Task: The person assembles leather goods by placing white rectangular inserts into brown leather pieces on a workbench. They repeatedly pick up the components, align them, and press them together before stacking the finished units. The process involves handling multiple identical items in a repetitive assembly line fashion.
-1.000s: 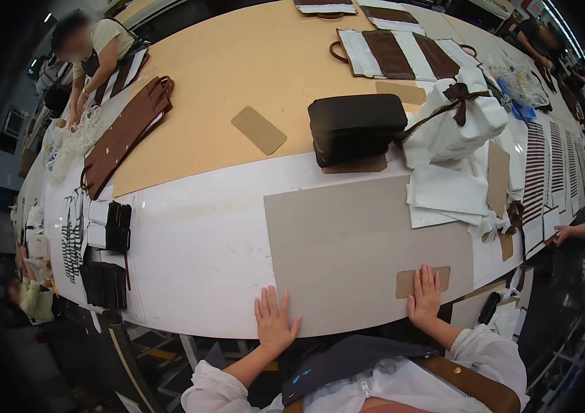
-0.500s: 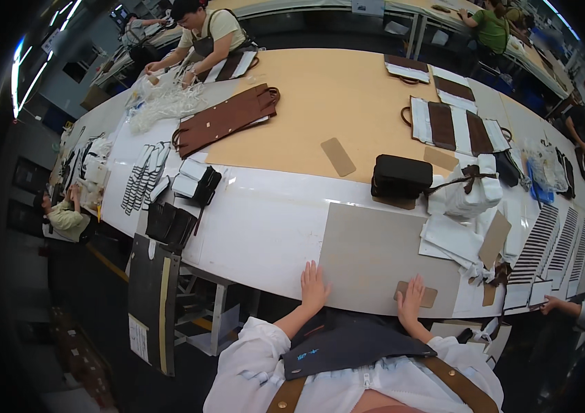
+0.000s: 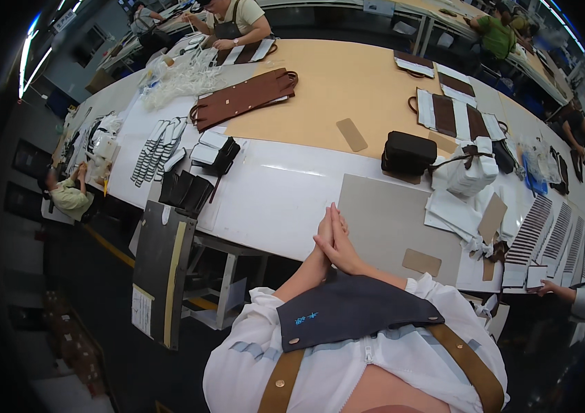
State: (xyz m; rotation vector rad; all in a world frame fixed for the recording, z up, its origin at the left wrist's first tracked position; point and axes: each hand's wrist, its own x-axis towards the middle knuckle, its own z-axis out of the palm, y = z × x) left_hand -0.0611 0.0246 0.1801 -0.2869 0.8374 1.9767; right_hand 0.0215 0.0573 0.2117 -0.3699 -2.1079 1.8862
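Note:
Palm against palm, my left hand (image 3: 323, 236) and my right hand (image 3: 345, 252) meet just above the table's near edge, with fingers stretched out and pointing away from me. Neither holds anything. Below and to the right of them lies a grey board (image 3: 389, 213), flat on the white tabletop (image 3: 279, 193). A small tan card (image 3: 422, 261) with rounded corners rests on that board, to the right of my right hand. Past the board's far edge stands a dark brown stack of pieces (image 3: 408, 153).
White bundles tied with a brown strip (image 3: 473, 168) stand at right. Dark folded pieces (image 3: 186, 191) sit at the left edge, above a hanging grey panel (image 3: 158, 275). A long brown piece with handles (image 3: 244, 98) lies farther off. A co-worker (image 3: 237, 24) works across the table.
Both hands have left the table, where they lay flat and apart with the right one on the tan card, and have come together palm to palm. The whole view has shifted slightly.

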